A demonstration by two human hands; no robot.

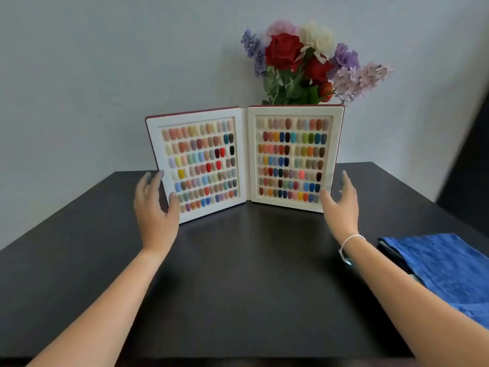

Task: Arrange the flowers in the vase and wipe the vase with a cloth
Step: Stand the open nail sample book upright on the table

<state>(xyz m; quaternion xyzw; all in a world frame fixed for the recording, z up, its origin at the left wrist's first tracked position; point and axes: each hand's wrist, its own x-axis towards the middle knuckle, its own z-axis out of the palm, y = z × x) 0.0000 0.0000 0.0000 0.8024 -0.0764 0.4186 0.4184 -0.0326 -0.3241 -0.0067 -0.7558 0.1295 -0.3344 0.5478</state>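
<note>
On the table, per the head view:
surface: dark matte rectangular table [238, 274], far edge against a plain pale grey wall [79, 75]; dark blurred shape at right frame edge, can't identify.
display book: red-backed, white-framed nail colour sample book [246, 160] stands upright, opened in a V facing the camera, spine vertical at centre.
flowers: bunch of red, cream, pink and purple artificial flowers with green leaves [304, 62] rises behind the book's right panel, long axis near vertical, blooms up, lilac sprays leaning out right.
vase: hidden behind the book, can't tell its shape.
cloth: blue crinkled fabric cloth [447, 266] lies flat at the table's right edge, well apart from the flowers.
left hand [156, 207]: fingers spread, holding nothing, at the book's left edge; thumb overlaps the frame, contact unclear.
right hand [341, 205]: fingers spread, empty, at the right panel's lower corner; thin white bracelet [350, 241] on wrist.
</note>
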